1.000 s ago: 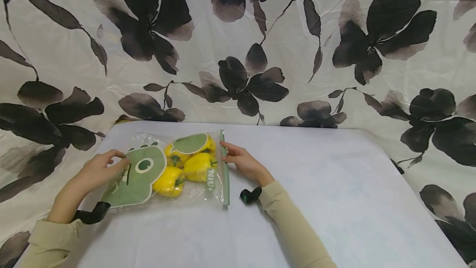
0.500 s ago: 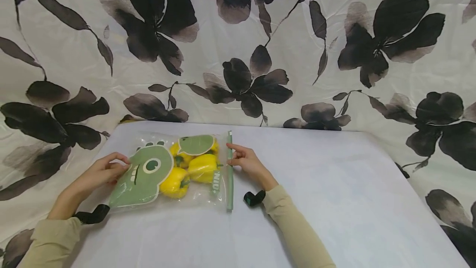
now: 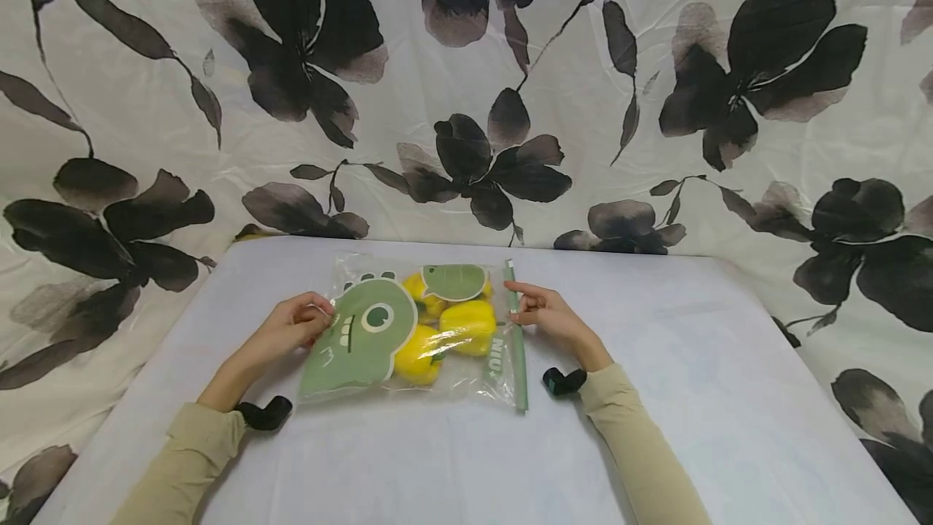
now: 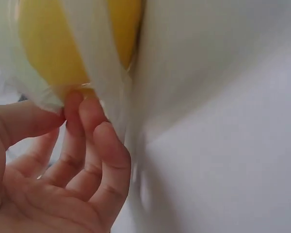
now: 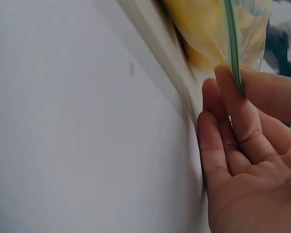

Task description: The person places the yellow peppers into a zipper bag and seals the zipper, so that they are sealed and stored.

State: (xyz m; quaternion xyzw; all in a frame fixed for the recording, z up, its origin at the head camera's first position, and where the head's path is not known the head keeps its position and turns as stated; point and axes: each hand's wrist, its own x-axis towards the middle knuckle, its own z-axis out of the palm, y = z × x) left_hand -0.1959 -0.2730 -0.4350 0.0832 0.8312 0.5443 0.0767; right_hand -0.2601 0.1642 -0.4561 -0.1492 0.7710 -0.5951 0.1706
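Note:
A clear zip bag (image 3: 466, 383) printed with a green cartoon dinosaur (image 3: 364, 339) lies over the middle of the table, its green zip strip (image 3: 520, 363) on the right. Inside it are three yellow bell peppers (image 3: 468, 328), the rear one partly hidden by a green print. My left hand (image 3: 299, 321) pinches the bag's left edge between thumb and fingers; in the left wrist view the plastic (image 4: 94, 53) bunches at the fingertips. With thumb and forefinger, my right hand (image 3: 554, 321) pinches the green strip, seen edge-on in the right wrist view (image 5: 234, 43).
A white cloth covers the table (image 3: 692, 395). Behind it hangs a pale curtain (image 3: 619, 47) with dark flower prints. Black wrist mounts (image 3: 266, 413) sit at both wrists, below the light sleeves (image 3: 641, 436).
Both hands have moved right, carrying the bag of bell peppers from the left side toward the middle of the table. Their grips at its two ends stay.

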